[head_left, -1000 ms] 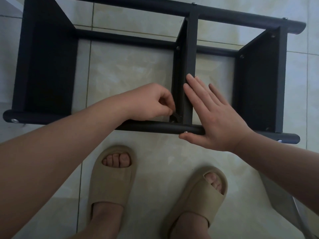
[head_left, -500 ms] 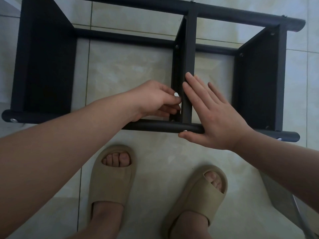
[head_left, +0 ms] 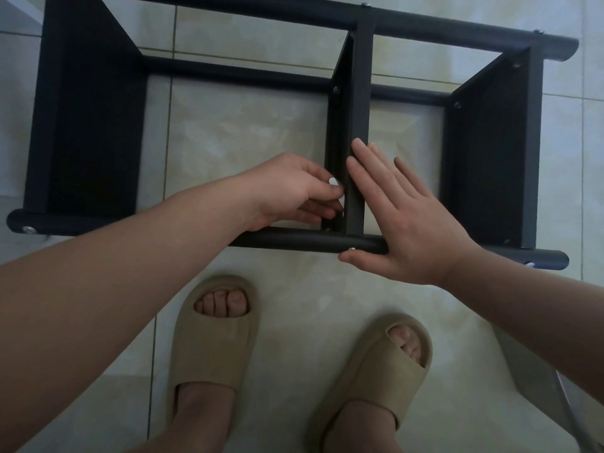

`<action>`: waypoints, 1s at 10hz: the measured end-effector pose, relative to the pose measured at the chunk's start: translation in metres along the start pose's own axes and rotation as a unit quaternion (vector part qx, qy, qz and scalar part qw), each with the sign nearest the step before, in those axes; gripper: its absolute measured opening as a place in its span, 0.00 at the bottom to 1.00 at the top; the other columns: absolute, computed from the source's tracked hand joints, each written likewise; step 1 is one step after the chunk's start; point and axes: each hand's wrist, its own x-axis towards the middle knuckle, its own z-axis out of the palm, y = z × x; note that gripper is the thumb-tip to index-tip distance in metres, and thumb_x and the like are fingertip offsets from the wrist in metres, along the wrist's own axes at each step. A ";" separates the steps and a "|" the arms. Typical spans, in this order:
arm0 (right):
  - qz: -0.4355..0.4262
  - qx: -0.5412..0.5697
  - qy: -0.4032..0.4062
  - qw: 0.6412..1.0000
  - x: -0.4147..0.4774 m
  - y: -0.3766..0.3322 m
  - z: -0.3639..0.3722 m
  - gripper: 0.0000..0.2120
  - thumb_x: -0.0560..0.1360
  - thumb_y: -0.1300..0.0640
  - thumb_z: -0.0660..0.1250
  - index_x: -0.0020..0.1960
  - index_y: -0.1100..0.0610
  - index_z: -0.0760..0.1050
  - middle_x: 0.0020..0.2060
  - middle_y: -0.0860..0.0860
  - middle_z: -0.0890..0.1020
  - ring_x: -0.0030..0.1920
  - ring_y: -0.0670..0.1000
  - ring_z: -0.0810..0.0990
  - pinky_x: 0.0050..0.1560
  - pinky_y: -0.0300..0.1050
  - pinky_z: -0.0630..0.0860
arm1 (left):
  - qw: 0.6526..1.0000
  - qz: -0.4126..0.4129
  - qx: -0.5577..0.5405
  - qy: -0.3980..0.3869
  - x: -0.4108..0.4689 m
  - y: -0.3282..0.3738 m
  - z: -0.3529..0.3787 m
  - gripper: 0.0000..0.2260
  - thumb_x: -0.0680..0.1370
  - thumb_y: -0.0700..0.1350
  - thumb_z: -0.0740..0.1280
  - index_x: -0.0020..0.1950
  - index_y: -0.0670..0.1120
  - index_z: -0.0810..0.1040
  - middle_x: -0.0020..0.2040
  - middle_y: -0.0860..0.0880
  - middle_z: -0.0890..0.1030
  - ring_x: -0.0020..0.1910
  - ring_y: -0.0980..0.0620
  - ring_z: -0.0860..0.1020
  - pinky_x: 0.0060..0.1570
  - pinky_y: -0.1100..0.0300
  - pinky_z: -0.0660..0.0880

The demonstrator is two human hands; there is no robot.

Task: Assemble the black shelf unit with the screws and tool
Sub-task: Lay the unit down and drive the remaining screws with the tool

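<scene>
The black shelf unit (head_left: 91, 125) lies on its side on the tiled floor, tubes and three panels joined. My left hand (head_left: 287, 188) reaches to the lower left corner of the middle panel (head_left: 358, 93). Its fingers are curled and pinch something small at the screw point above the front tube (head_left: 294, 240); the thing itself is hidden by the fingers. My right hand (head_left: 402, 217) lies flat, fingers straight, pressing the right face of the middle panel, thumb under the front tube beside a silver screw head (head_left: 352, 248).
My feet in beige sandals (head_left: 212, 328) stand on the floor just in front of the front tube. The right end panel (head_left: 490, 152) is close to my right wrist. A grey flat object (head_left: 536, 371) lies at the lower right.
My left hand has lifted slightly and rolled at the corner, its fingertips now pointing at the panel instead of down. My right hand has stayed flat in place.
</scene>
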 end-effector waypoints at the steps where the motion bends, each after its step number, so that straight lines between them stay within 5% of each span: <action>1: 0.000 -0.001 0.000 1.000 0.000 0.000 0.000 0.50 0.76 0.28 0.57 0.82 0.62 0.49 0.82 0.56 0.46 0.82 0.55 0.45 0.79 0.63 0.54 | 1.000 0.002 0.011 0.004 0.001 0.001 0.000 0.03 0.79 0.43 0.70 0.45 0.47 0.81 0.41 0.50 0.86 0.42 0.54 0.85 0.40 0.63 0.80; 10: -0.006 0.005 0.013 1.000 0.000 0.001 0.002 0.49 0.76 0.28 0.58 0.82 0.62 0.50 0.82 0.56 0.48 0.82 0.56 0.47 0.78 0.64 0.56 | 0.998 -0.042 -0.040 -0.004 0.005 0.000 0.001 0.03 0.80 0.42 0.69 0.50 0.43 0.80 0.41 0.46 0.86 0.42 0.51 0.86 0.43 0.58 0.81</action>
